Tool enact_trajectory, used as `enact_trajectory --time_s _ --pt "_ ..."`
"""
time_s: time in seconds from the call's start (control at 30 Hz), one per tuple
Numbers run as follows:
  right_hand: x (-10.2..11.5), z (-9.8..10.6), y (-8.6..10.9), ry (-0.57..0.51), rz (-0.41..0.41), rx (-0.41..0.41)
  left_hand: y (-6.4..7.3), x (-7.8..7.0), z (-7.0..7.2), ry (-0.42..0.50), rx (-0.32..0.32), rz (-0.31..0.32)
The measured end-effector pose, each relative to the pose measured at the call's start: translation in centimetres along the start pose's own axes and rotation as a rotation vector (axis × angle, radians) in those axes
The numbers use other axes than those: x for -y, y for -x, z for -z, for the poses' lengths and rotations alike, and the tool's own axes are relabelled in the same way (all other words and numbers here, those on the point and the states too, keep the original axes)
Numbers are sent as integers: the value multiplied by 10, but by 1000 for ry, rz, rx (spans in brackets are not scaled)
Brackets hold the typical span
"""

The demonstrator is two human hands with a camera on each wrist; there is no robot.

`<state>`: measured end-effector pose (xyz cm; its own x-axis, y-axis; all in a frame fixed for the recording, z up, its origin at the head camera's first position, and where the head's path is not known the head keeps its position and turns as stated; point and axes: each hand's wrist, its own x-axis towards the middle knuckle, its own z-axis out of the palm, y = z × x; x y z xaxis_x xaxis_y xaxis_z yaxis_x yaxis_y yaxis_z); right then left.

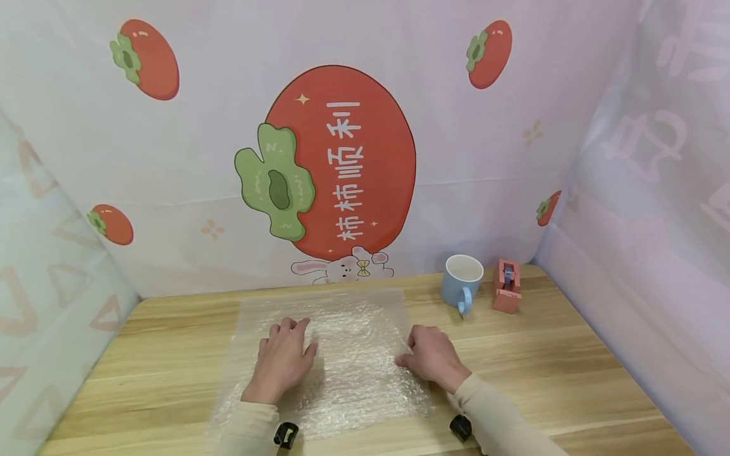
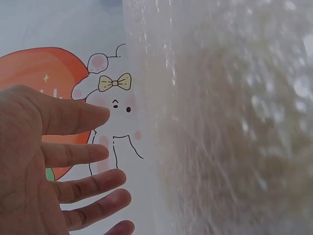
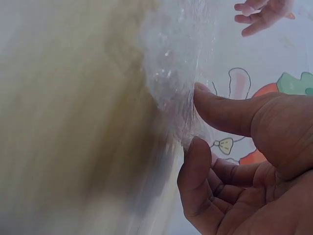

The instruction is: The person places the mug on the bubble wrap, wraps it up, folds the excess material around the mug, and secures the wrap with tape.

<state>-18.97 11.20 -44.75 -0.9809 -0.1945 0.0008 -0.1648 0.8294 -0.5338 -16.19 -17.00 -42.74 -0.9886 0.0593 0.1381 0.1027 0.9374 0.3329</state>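
A clear sheet of bubble wrap (image 1: 353,386) lies spread on the wooden table. My right hand (image 1: 431,356) pinches its right edge between thumb and curled forefinger, as the right wrist view shows, where the film (image 3: 171,73) bunches at the fingertips. Over the left half of the sheet is my left hand (image 1: 283,358), fingers spread and relaxed. In the left wrist view that hand (image 2: 73,156) holds nothing, and the sheet's shiny surface (image 2: 234,117) fills the right side.
Behind my right hand stands a light-blue mug (image 1: 461,282), its handle toward me. Right of it is a red tape dispenser (image 1: 506,285). A printed cloth backdrop (image 1: 199,158) rises at the table's back edge, with cloth at both sides.
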Motion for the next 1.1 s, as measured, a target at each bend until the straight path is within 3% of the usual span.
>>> enact_trajectory --time_s 0.6,1.1 --pt "-29 17 5 28 -64 1 2 3 -4 -5 16 -12" --pt "-44 30 7 30 -109 27 4 17 0 -21 -31 -34"
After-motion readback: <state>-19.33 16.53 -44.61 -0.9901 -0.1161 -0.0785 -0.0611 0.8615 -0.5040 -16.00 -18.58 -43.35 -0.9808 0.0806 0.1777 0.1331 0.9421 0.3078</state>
